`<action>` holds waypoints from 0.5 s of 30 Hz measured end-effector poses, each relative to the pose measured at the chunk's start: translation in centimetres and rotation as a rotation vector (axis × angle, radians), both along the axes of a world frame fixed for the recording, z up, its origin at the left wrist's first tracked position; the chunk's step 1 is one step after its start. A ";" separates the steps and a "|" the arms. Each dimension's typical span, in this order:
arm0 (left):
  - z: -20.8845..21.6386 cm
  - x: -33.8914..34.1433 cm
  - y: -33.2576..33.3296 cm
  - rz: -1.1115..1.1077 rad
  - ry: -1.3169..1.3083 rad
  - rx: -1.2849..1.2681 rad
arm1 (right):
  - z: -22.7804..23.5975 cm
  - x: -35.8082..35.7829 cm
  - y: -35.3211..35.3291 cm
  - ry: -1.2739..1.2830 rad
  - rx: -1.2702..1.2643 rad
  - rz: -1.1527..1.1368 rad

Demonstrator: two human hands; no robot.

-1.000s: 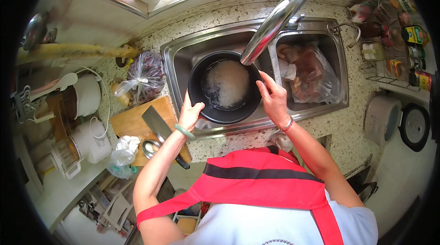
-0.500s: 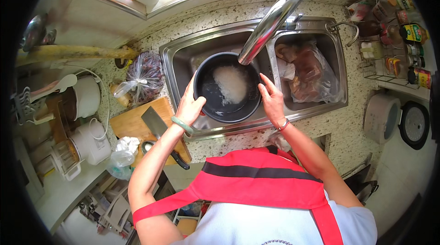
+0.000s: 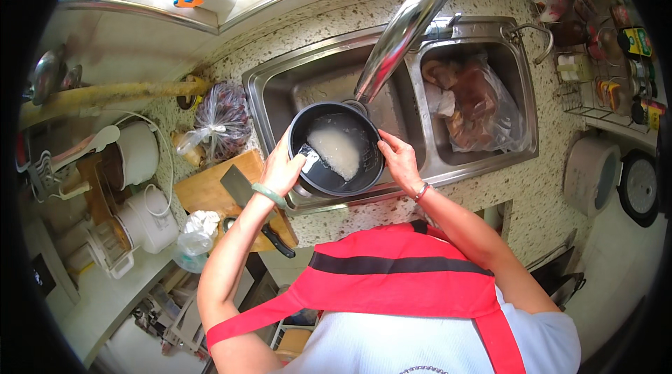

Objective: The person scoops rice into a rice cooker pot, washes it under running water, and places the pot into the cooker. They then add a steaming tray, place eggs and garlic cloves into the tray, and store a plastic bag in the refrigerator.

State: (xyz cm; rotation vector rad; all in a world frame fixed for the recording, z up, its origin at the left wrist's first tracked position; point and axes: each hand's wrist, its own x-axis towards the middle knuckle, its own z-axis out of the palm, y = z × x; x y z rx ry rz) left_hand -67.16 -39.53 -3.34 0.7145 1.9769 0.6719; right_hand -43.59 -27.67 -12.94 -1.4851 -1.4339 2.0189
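Observation:
A dark round pot (image 3: 368,165), shaped like a rice cooker's inner pot, is held over the front of the left sink basin (image 3: 308,87). White rice (image 3: 334,150) lies in a little water at its bottom, heaped toward the middle. My left hand (image 3: 282,170) grips the pot's left side, thumb over the rim, a green bangle on the wrist. On the opposite side, my right hand (image 3: 401,164) holds the rim, its fingers partly hidden behind the wall. The chrome faucet (image 3: 409,31) ends just beyond the pot's far rim, and no stream of water shows.
In the right basin lies a clear bag of reddish meat (image 3: 479,108). A cleaver (image 3: 239,185) rests on a wooden board (image 3: 196,191) left of the sink, near a bag of dark produce (image 3: 220,115). A rice cooker (image 3: 591,171) with its lid up stands right; a jar rack (image 3: 609,59) hangs beyond.
Both hands have brought the pot nearer to me and slightly left, out from under the faucet. It tilts a little, and the rice has slid toward the near side.

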 end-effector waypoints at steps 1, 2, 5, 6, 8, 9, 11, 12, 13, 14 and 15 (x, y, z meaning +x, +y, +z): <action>0.2 0.0 0.2 -0.003 0.005 -0.002 | -0.3 -0.1 -0.1 0.006 0.002 -0.005; 0.2 0.0 0.3 -0.009 0.012 -0.008 | -0.6 -0.1 -0.2 0.011 0.004 -0.009; 0.4 -0.1 0.5 -0.027 0.032 -0.032 | -0.7 0.0 -0.2 -0.006 -0.065 -0.004; 0.4 -0.1 0.5 -0.033 0.037 -0.043 | -0.9 0.0 -0.4 -0.006 -0.066 -0.007; 0.4 -0.2 0.6 -0.043 0.039 -0.066 | -1.4 -0.1 -0.6 -0.003 -0.068 -0.012; 0.4 -0.2 0.7 -0.048 0.040 -0.076 | -1.6 0.0 -0.7 0.007 -0.074 -0.024; 0.4 -0.2 0.7 -0.056 0.042 -0.088 | -1.6 -0.1 -0.8 0.027 -0.085 -0.045; 0.4 -0.2 0.7 -0.060 0.044 -0.094 | -1.7 0.0 -0.9 0.030 -0.091 -0.045; 0.5 -0.2 0.8 -0.063 0.048 -0.100 | -1.8 -0.1 -0.9 0.033 -0.098 -0.045; 0.6 -0.2 0.8 -0.063 0.051 -0.108 | -1.9 -0.1 -1.0 0.036 -0.104 -0.044; 0.7 -0.1 0.9 -0.064 0.054 -0.116 | -2.0 0.0 -1.0 0.021 -0.116 -0.038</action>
